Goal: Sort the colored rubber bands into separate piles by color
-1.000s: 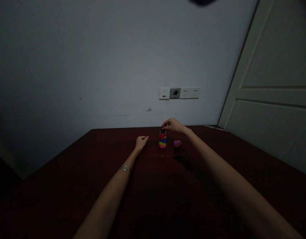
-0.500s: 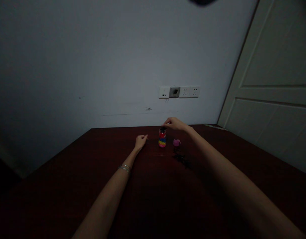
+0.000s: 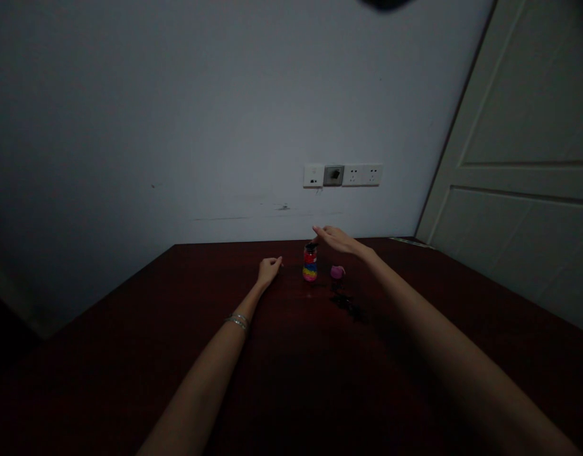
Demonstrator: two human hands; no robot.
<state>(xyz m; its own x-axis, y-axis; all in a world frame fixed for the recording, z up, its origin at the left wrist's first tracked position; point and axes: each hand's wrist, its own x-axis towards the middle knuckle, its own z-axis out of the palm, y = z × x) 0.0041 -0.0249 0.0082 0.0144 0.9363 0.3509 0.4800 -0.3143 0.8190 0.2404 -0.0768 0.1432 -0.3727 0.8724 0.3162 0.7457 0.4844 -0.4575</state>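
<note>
Right hand (image 3: 336, 240) opened out flatter, upright colourful jar (image 3: 310, 268) beside it

On the jar (image 3: 310, 268), no lettering I can make out | over at the wall plates (image 3: 352, 175), marks too tiny to read | strip (image 3: 411, 242) on the surface (image 3: 291, 361), unreadable too

jar (image 3: 309, 267): on the desk (image 3: 291, 361), near its far edge | cap (image 3: 337, 272): just right of the jar | pieces (image 3: 349, 308): before the cap | sockets (image 3: 362, 175): on the wall (image 3: 225, 126) behind
</note>
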